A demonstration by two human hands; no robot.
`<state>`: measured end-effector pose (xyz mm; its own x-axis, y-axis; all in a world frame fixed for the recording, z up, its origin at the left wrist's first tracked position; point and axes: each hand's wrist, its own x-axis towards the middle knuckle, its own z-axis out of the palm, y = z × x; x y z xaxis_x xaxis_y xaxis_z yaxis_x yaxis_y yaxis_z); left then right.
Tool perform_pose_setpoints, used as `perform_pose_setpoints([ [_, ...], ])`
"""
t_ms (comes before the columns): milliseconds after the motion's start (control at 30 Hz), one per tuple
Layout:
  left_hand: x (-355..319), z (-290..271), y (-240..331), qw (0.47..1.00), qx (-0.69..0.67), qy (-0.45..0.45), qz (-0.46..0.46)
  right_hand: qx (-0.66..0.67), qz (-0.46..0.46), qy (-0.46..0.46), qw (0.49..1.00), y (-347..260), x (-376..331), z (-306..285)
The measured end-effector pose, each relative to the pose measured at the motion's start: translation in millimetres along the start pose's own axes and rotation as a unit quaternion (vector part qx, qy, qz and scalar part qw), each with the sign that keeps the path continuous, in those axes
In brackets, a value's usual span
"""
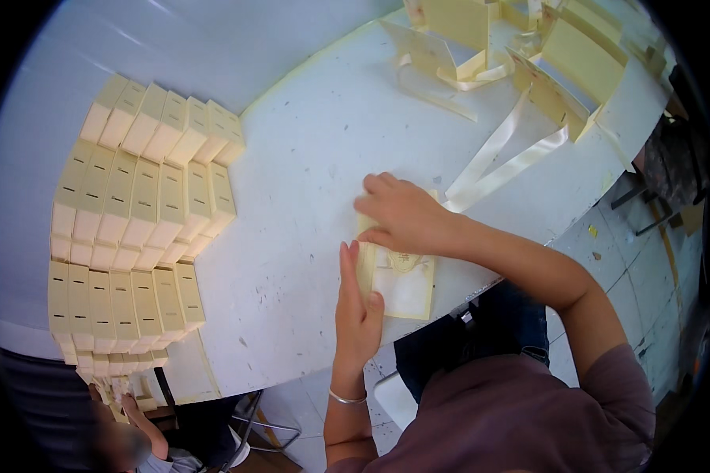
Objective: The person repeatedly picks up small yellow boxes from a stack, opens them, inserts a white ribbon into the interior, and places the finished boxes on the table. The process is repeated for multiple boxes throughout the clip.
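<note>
A flat cream box (pixel 409 293) with a pale panel and a small printed label lies near the table's front edge. My left hand (pixel 359 323) lies along the box's left side, fingers straight and together, thumb against the box near its lower left corner. Over the box's far part bends my right hand (pixel 402 213), its fingers curled at the upper left edge and its thumb near my left fingertips. It hides much of that end. A cream satin ribbon (pixel 497 169) runs from beside my right wrist up to the boxes at the far right.
Several cream slotted boxes (pixel 118 189) stand in stacked rows at left. Open cream boxes with ribbons (pixel 572 67) stand at the far right of the white table (pixel 308 142). At lower left another person's hand (pixel 130 404) is near small pieces. A stool (pixel 264 422) stands below.
</note>
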<state>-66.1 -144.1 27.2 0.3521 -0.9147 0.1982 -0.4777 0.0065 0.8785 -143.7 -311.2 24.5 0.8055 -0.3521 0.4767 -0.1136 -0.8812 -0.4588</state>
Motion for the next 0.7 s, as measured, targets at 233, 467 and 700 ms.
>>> perform_pose_setpoints([
  [233, 23, 0, -19, 0.989, 0.122, -0.069, -0.056, -0.049, -0.168, -0.083, 0.981, 24, 3, -18],
  [467, 59, -6, -34, 0.984, -0.005, -0.171, -0.053, -0.016, -0.187, 0.169, 0.968, 23, -2, -40],
  [700, 87, -13, -38, 0.975, 0.080, -0.175, -0.113, -0.077, -0.250, 0.183, 0.948, 6, -101, -70],
])
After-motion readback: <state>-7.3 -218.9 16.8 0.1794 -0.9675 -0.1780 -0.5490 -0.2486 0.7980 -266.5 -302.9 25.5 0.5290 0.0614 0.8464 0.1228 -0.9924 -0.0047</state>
